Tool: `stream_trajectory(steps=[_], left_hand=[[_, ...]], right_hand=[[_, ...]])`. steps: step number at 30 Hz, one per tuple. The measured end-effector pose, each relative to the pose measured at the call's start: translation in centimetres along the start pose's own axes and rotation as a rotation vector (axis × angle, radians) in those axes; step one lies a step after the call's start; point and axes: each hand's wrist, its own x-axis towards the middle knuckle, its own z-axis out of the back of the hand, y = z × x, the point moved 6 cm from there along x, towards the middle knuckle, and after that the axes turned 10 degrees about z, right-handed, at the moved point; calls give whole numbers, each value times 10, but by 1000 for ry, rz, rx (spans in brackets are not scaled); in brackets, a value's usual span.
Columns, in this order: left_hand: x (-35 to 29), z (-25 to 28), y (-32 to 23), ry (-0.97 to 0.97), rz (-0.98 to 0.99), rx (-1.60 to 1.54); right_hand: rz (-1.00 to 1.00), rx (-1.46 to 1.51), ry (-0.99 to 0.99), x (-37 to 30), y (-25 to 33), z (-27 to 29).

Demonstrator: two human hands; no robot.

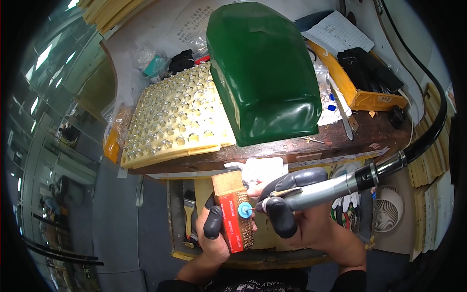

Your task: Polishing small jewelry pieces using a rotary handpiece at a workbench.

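My left hand [214,238], with black finger cots on its thumb and a finger, grips a wooden block [227,182] tilted upright. Red printed tape [230,226] covers one face of the block. Gold-coloured beaded pieces [247,236] line its right side; I cannot tell their exact kind. My right hand [287,216], also in black finger cots, is closed round a silver rotary handpiece [325,191]. A small blue disc [244,210] on the handpiece's tip lies against or just over the beaded side; contact is unclear.
Beyond my hands, a green cushion-like block [265,68] stands on the dark wooden bench [335,141]. Left of it is a cream tray [194,150] with many shiny round pieces. An open drawer [175,214] below holds a brush [188,214]. The handpiece's black cable [433,141] arcs along the right.
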Motion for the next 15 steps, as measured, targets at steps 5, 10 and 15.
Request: stream_trajectory(steps=[5, 10, 15], left_hand=[[-1, -1, -2, -9, -12, 2], [-1, -1, -2, -18, -12, 14], [-2, -1, -2, 4, -25, 36]], right_hand=[[57, -64, 21, 3, 3, 0], [76, -91, 32, 3, 2, 1], [77, -107, 39, 2, 3, 0]])
